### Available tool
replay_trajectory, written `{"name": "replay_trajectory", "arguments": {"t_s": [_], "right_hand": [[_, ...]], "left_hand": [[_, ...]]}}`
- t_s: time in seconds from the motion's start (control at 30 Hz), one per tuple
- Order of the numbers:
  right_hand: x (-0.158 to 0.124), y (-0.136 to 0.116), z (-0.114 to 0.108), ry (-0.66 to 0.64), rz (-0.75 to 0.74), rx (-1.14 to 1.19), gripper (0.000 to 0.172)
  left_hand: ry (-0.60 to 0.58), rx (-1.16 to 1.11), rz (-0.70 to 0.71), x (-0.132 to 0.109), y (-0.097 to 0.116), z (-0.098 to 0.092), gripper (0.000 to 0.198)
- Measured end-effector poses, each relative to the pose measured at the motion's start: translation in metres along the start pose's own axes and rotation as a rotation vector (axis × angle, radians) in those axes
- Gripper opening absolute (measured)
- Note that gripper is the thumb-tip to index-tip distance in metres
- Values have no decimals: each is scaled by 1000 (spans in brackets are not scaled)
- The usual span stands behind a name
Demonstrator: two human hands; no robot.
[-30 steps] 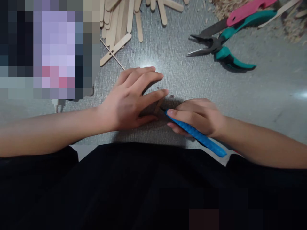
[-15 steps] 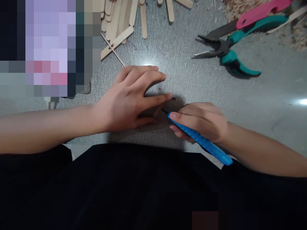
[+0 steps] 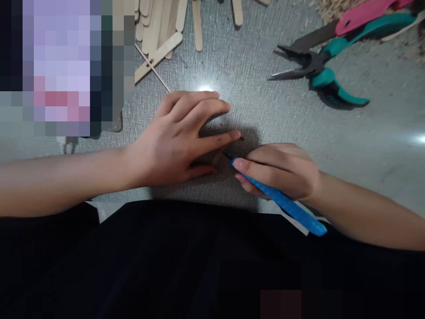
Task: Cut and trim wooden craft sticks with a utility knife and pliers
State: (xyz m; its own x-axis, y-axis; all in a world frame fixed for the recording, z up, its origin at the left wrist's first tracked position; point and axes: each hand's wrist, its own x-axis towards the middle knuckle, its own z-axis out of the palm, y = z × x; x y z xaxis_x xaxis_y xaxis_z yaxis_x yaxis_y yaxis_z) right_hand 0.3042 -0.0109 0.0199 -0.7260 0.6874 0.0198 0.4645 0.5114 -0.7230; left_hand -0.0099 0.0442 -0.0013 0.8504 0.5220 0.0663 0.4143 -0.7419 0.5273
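My left hand (image 3: pixel 175 137) lies flat on the grey table (image 3: pixel 265 110), fingers stretched out and pressing down on a small wooden stick piece (image 3: pixel 217 156) that is mostly hidden beneath them. My right hand (image 3: pixel 282 170) is closed around a blue-handled craft knife (image 3: pixel 282 201), index finger along its top. The knife's dark tip touches the stick piece right beside my left fingertips. The two hands almost meet at the middle of the view.
A pile of wooden ice-cream sticks (image 3: pixel 162 26) and a thin skewer (image 3: pixel 152 68) lie at the top. Teal-handled pliers (image 3: pixel 318 71) and a pink-handled tool (image 3: pixel 365 11) rest at the top right, near sawdust (image 3: pixel 332 6). A blurred-out patch covers the top left. Dark clothing fills the bottom.
Both hands stay in place on the stick piece; the knife handle has dropped slightly lower and right. The view has shifted a little, moving the tools right.
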Motion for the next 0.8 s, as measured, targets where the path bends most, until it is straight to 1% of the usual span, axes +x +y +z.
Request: {"name": "replay_trajectory", "arguments": {"t_s": [0.03,0.13,0.2,0.23,0.37,0.47,0.53,0.7,0.8], "right_hand": [[0,0,0,-5,-1,-4,25],[-3,3,0,55,-78,-55,16],[-4,4,0,68,-86,-67,16],[-3,4,0,51,-72,-62,15],[1,1,1,-19,-4,-54,22],[7,-1,-1,-20,2,-28,24],[11,-2,-3,-40,7,11,26],[18,-5,-7,-115,192,143,42],[18,-6,-6,-138,233,184,44]], "left_hand": [[-3,16,13,0,-1,0,65],[-20,46,61,2,-5,0,74],[-28,24,63,4,-6,-1,73],[-32,3,54,4,-6,-1,72],[-58,-22,16,7,-4,-4,70],[-25,83,73,7,-3,-6,70],[-16,111,95,8,-2,-7,70],[-112,-29,-39,11,0,-8,68],[-94,-43,-47,11,0,-5,66]]}}
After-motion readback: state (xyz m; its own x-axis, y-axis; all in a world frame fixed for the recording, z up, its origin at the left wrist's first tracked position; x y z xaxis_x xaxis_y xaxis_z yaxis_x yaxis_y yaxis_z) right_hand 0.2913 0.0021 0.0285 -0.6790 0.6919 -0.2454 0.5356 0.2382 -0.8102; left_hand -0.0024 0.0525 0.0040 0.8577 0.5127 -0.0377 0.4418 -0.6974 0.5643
